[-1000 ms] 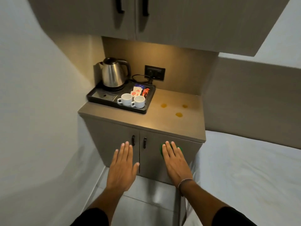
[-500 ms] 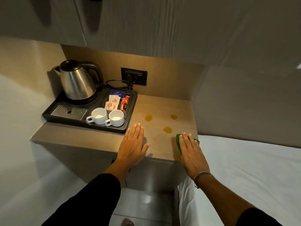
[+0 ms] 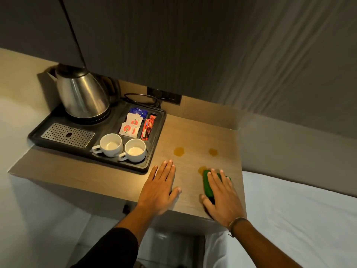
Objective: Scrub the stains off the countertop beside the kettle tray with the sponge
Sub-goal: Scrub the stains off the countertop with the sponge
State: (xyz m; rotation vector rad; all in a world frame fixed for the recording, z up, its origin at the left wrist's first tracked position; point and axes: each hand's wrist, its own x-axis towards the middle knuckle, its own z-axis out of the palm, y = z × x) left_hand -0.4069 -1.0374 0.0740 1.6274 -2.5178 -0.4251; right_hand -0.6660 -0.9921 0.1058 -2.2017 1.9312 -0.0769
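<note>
- The right hand [image 3: 220,194], low and right of centre in the frame, lay flat on the green sponge [image 3: 209,183], fingers spread over its top and pressing it to the countertop [image 3: 193,132]; it was a palm-down press, not a pinch.
- The sponge's upper-left edge touched the nearest amber stain [image 3: 201,169].
- Two more stains sat higher in the frame: one [image 3: 178,151] just beside the kettle tray [image 3: 154,144], another [image 3: 213,151] to its right, both untouched.
- The left hand [image 3: 161,187], at lower centre, rested flat and empty on the bare wood, fingers together, seemingly bracing.
- Scrubbing looked barely begun. The next move called for firm back-and-forth strokes up across the near stain, staying clear of the tray and its cups [image 3: 123,147].
</note>
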